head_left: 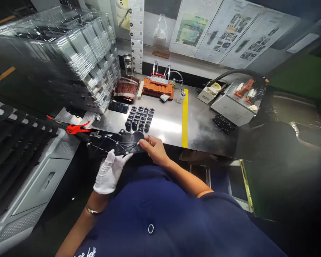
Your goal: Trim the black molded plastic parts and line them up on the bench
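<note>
A black ribbed plastic cover (115, 143) with several light metal inserts is held up in front of me, level with the bench's front edge. My left hand (110, 172), in a white glove, grips it from below with the thumb on its near side. Bare, my right hand (155, 150) pinches its right end between thumb and fingers. Beyond the cover, rows of small black parts (139, 119) lie on the metal bench (166, 125). A red air blow gun (79, 128) rests at the bench's left end, close to the cover.
Stacked clear plastic trays (88, 53) rise at the left. An orange fixture (158, 87) with hoses stands at the back, near a dark phone (118, 107). Right of the yellow tape (185, 117) are a grey box-shaped device (234, 103) and another black part (223, 123).
</note>
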